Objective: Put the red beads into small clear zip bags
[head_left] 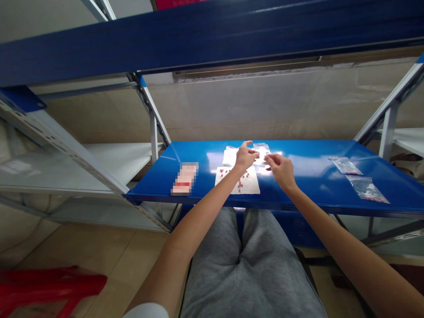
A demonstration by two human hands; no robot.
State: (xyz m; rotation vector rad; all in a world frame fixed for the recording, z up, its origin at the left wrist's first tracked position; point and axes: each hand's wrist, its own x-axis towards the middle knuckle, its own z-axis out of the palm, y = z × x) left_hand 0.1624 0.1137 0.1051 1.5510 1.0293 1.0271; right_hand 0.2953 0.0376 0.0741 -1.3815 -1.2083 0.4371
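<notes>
My left hand (245,157) is over the blue shelf, one finger raised and the other fingertips pinched together. Facing it, my right hand (281,169) also has thumb and fingers closed in a pinch. A clear plastic zip bag (261,147) shows between and behind my fingertips, washed out by glare. I cannot tell whether either hand grips it or something smaller. A white sheet (253,187) with several small red bead-like pieces (239,185) scattered on it is below my left hand. My left wrist covers part of the sheet. Beside that hand is a stack of white bags or papers (229,157).
Two clear zip bags with small reddish contents, a farther one (345,165) and a nearer one (367,189), lie on the blue shelf (311,181) at right. A blurred pinkish rectangle (185,177) lies at left. A blue beam (212,37) crosses overhead. A red stool (49,285) stands lower left.
</notes>
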